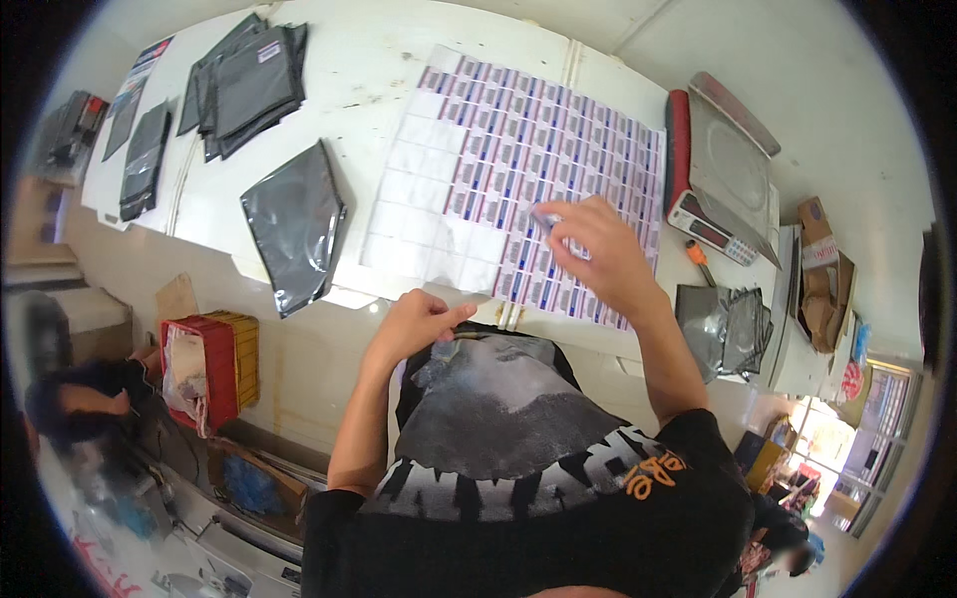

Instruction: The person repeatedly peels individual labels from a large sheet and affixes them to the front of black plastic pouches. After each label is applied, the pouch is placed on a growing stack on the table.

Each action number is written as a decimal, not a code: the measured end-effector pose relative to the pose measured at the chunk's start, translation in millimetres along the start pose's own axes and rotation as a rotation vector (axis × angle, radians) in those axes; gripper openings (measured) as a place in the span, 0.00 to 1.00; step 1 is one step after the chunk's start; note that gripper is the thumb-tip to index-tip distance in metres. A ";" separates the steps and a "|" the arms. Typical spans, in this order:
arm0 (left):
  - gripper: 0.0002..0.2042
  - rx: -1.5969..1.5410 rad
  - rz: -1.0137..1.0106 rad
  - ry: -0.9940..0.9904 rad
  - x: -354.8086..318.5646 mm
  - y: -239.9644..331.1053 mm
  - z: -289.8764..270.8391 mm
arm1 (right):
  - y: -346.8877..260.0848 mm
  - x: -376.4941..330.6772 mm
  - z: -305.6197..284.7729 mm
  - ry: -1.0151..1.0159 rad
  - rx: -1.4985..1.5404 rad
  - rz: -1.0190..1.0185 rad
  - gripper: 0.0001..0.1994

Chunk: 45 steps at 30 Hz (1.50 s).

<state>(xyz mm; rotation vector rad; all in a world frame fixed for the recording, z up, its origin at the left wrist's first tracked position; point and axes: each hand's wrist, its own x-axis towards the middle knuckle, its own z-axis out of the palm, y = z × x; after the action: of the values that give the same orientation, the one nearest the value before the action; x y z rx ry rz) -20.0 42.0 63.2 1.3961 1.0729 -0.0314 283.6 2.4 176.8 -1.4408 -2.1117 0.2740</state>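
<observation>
A large sheet of small purple-and-white printed labels (558, 149) lies on the white table, with a bare strip of pale backing (414, 169) along its left side. Over the middle of the sheet, my right hand (603, 249) pinches a small label (543, 216) between thumb and fingertips. My left hand (414, 327) rests at the near table edge below the sheet, loosely curled with the thumb apart, and no held thing shows in it. Left of the sheet lies a shiny dark plastic bag (295, 229).
Stacked dark bags (254, 90) lie at the far left of the table. A digital scale (723, 189) stands right of the sheet, with an orange-capped tool (698, 261) and more bags (723, 329) nearer. A red crate (204, 374) and another person (90, 399) are at left.
</observation>
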 end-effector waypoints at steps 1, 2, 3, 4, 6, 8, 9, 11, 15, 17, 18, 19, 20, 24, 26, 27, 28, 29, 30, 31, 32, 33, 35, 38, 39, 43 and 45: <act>0.29 0.123 0.010 0.035 -18.7 10.5 -12.6 | -7.5 4.8 8.3 -0.023 0.019 -0.080 0.07; 0.24 0.014 0.026 0.032 -32.1 14.8 -21.0 | -13.8 10.4 17.6 -0.050 0.048 -0.163 0.08; 0.22 -0.190 0.117 0.091 -39.8 16.5 -24.6 | -20.6 15.8 26.1 -0.058 0.042 -0.228 0.09; 0.21 -0.400 0.207 0.158 -44.4 18.2 -25.2 | -28.3 21.2 35.3 -0.075 0.041 -0.298 0.09; 0.19 -0.697 0.321 0.215 -51.4 25.5 -31.1 | -42.0 32.9 49.7 -0.115 0.064 -0.403 0.12; 0.22 -0.874 0.381 0.189 -54.4 32.7 -43.5 | -54.6 42.1 60.9 -0.167 0.062 -0.470 0.11; 0.22 -0.843 0.403 0.162 -54.9 29.6 -50.9 | -59.1 47.5 65.9 -0.179 0.059 -0.504 0.11; 0.24 -0.774 0.444 0.098 -54.4 17.7 -64.9 | -62.1 53.6 83.1 -0.160 0.044 -0.590 0.11; 0.19 -0.742 0.445 0.175 -50.2 -11.4 -90.5 | -81.5 80.8 101.9 -0.134 -0.018 -0.669 0.13; 0.13 -0.711 0.423 0.253 -53.1 -15.8 -105.3 | -89.6 93.1 111.9 -0.127 -0.063 -0.684 0.13; 0.12 -0.699 0.403 0.299 -55.9 -17.2 -112.5 | -94.1 98.4 118.4 -0.123 -0.083 -0.688 0.12; 0.12 -0.685 0.383 0.343 -58.6 -18.3 -119.0 | -97.1 103.9 125.8 -0.112 -0.085 -0.683 0.12; 0.11 -0.680 0.403 0.404 -60.0 -20.0 -123.7 | -98.9 109.4 134.4 -0.101 -0.088 -0.677 0.12; 0.11 -0.614 0.408 0.560 -61.0 -38.8 -145.5 | -112.0 126.1 176.0 0.065 -0.031 -0.575 0.13; 0.11 -0.641 0.419 0.614 -59.1 -45.7 -157.1 | -115.5 127.8 197.2 0.145 -0.051 -0.488 0.14; 0.12 -0.657 0.424 0.645 -58.1 -50.5 -162.3 | -117.8 128.8 206.8 0.182 -0.058 -0.448 0.15; 0.12 -0.678 0.427 0.647 -57.3 -54.1 -167.7 | -120.0 130.2 214.9 0.210 -0.055 -0.435 0.16; 0.12 -0.655 0.432 0.641 -54.5 -57.7 -175.0 | -122.1 131.6 222.0 0.238 -0.053 -0.421 0.16; 0.12 -0.635 0.431 0.633 -52.7 -62.1 -180.4 | -126.0 131.8 228.0 0.261 -0.048 -0.402 0.17; 0.12 -0.615 0.430 0.624 -51.4 -65.8 -186.3 | -129.6 133.9 233.1 0.297 -0.039 -0.403 0.17; 0.13 -0.589 0.436 0.636 -49.6 -68.9 -193.8 | -132.4 137.5 238.1 0.332 -0.032 -0.402 0.17; 0.13 -0.565 0.440 0.645 -48.1 -69.0 -200.8 | -135.4 139.5 241.2 0.367 -0.026 -0.398 0.17; 0.13 -0.569 0.478 0.647 -47.5 -70.9 -210.9 | -146.0 141.1 243.9 0.341 0.105 -0.227 0.16; 0.14 -0.581 0.558 0.639 -48.3 -64.3 -221.9 | -166.7 145.6 252.9 0.210 0.612 0.399 0.12; 0.14 -0.555 0.578 0.627 -48.6 -63.7 -223.7 | -166.2 148.8 255.5 0.167 0.812 0.546 0.13; 0.14 -0.498 0.594 0.582 -54.2 -59.5 -228.8 | -164.9 160.8 267.0 0.049 1.229 0.859 0.16; 0.14 -0.488 0.592 0.574 -54.9 -58.4 -230.8 | -168.3 165.8 268.8 0.035 1.266 0.869 0.17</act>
<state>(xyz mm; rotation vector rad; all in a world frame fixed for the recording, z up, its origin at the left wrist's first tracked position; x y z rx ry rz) -219.4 179.4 95.8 1.2382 0.9848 1.0464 -41.8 123.0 89.6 -1.3092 -0.7130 1.5274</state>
